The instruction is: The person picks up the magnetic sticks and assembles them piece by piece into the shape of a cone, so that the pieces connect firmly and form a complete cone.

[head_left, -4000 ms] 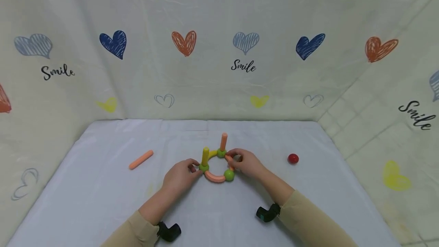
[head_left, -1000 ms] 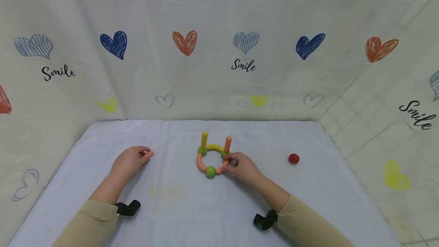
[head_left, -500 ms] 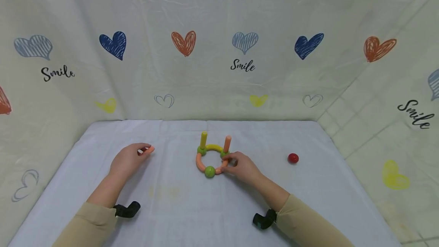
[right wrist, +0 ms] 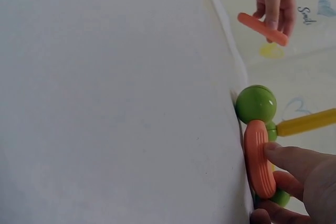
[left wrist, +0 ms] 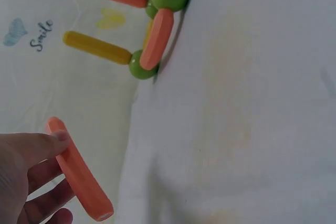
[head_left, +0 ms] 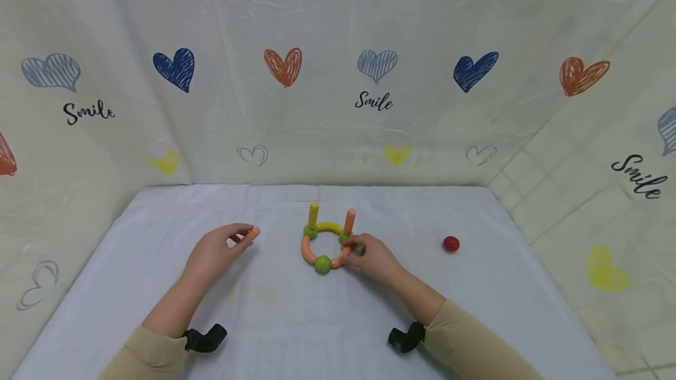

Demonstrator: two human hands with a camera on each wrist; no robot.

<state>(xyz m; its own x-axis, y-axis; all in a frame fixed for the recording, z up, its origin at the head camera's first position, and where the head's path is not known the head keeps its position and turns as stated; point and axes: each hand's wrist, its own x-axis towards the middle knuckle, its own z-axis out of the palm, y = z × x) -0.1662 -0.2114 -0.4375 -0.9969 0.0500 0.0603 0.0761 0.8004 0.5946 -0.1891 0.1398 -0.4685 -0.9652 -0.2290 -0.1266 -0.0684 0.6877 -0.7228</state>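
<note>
My left hand (head_left: 211, 254) pinches a straight orange stick (left wrist: 81, 171) between thumb and fingers, held off the tabletop left of a toy ring. Three green balls, such as the front one (head_left: 323, 264), join the ring's curved pieces: a yellow one (head_left: 330, 227) at the back and two orange ones at the sides. A yellow stick (head_left: 313, 216) stands upright on the back left ball, an orange stick (head_left: 350, 221) on the back right ball. My right hand (head_left: 376, 258) grips the right curved orange piece (right wrist: 258, 161), partly covering it in the head view.
A red ball (head_left: 451, 244) lies on the white-covered table (head_left: 296, 333), right of the right hand. Behind the table hangs a pale backdrop (head_left: 327, 133) with hearts and "Smile" prints. Dark wrist cameras sit at both sleeves.
The ring has been turned and shifted slightly left. My left hand let go of it, took the orange stick from the table, lifted it and moved right. The right hand still holds the ring.
</note>
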